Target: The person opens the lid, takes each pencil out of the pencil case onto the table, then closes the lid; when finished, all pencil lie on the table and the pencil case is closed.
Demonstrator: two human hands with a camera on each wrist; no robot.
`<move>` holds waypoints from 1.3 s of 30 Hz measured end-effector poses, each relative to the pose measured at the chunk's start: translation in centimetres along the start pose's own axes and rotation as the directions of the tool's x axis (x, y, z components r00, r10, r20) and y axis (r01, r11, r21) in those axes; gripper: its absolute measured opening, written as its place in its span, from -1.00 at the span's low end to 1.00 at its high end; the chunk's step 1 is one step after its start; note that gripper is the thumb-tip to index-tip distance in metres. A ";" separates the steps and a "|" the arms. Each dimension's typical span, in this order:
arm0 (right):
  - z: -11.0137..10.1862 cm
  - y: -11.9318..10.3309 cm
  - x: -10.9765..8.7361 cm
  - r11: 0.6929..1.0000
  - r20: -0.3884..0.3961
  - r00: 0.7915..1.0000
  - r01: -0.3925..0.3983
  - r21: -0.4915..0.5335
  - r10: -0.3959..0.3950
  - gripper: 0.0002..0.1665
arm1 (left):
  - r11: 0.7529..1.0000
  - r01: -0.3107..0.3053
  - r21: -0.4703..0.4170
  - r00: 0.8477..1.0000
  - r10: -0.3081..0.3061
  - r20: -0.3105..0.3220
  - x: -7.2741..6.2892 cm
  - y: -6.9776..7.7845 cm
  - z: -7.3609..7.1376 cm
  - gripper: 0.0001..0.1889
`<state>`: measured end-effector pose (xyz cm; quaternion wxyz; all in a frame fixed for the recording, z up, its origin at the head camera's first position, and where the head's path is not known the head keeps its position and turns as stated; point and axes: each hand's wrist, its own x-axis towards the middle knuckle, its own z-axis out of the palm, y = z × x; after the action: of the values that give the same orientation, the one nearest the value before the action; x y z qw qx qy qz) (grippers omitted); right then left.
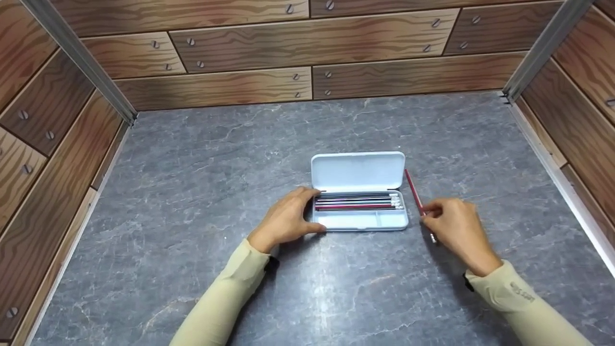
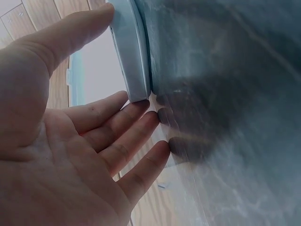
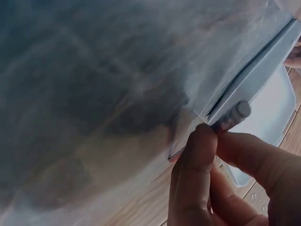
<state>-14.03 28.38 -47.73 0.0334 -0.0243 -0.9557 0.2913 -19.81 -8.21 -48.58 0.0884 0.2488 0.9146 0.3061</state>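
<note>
An open light-blue pencil case (image 1: 353,222) lies on the table, its lid (image 1: 358,172) tipped back on the far side. Several pencils (image 1: 355,202) with white eraser ends lie side by side in its long rear compartment. My left hand (image 1: 287,216) holds the left end of the case, thumb at the near corner and fingers at the far one. To the right of the case, my right hand (image 1: 455,227) pinches a red pencil (image 1: 414,190) between thumb and fingers. Its eraser end (image 3: 242,109) sticks out toward me, and the other end points away past the lid.
In front of the pencils, the case has a shallow tray with a divider (image 1: 377,219) near its right end. The grey marbled table (image 1: 216,158) is bounded by wood-patterned walls (image 1: 312,43) at the back and both sides, with metal posts (image 1: 543,53) at the corners.
</note>
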 end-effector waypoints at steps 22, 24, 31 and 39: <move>-0.4 -2.3 0.1 0.995 -0.045 0.995 0.085 -0.051 -0.088 -0.73 | 1.000 0.009 0.001 1.000 -0.009 0.002 -0.1 0.1 0.0 -0.10; -0.7 -3.0 0.5 0.993 -0.058 0.992 0.109 -0.045 -0.111 -0.74 | 1.000 0.007 -0.002 1.000 -0.007 0.002 -0.1 0.1 0.0 -0.09; -0.8 -4.1 2.7 0.966 0.014 0.967 0.255 0.041 -0.256 -0.76 | 1.000 0.002 0.001 1.000 -0.002 0.010 0.1 0.2 0.2 -0.08; 1.8 -4.4 5.1 0.867 0.157 0.853 0.495 0.059 -0.497 -0.80 | 1.000 0.008 -0.006 1.000 -0.008 -0.002 0.1 0.0 0.2 -0.07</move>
<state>-19.39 24.07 -46.46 0.0275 0.2475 -0.9267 0.2816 -19.86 -8.10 -48.74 0.0894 0.2447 0.9147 0.3090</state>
